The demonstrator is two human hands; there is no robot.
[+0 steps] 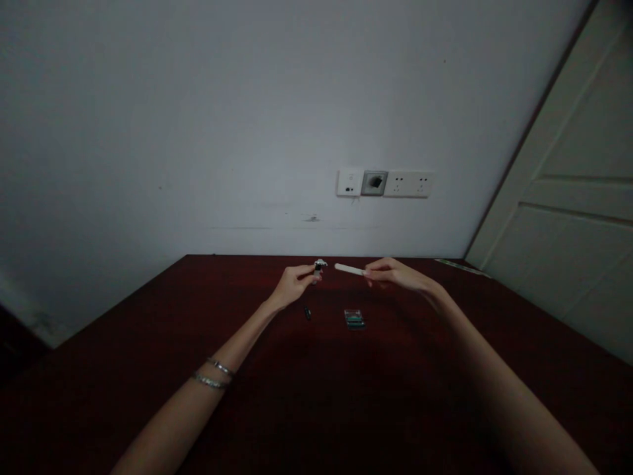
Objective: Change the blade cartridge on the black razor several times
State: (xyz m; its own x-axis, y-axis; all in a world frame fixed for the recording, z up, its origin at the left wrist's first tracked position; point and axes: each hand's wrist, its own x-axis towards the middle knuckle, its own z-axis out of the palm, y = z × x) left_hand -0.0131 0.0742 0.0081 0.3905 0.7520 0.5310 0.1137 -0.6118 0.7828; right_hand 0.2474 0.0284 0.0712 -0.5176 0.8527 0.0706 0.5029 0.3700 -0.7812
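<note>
Dark red table (346, 396) fills the lower frame; above its centre we pinch a black-and-white piece (320, 266) in our left hand (294, 285) and a white stick (349, 268) in our right hand (395, 274), ends facing, lifted clear for easy sight, teal box (355, 320) below.

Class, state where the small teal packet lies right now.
In the head view the teal packet lies on the dark table, close under the right hand, right of a small black piece.

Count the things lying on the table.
3: a small dark piece near the left hand, a clear packet beside it, a pale strip at the far right edge. The arms may hide more.
</note>
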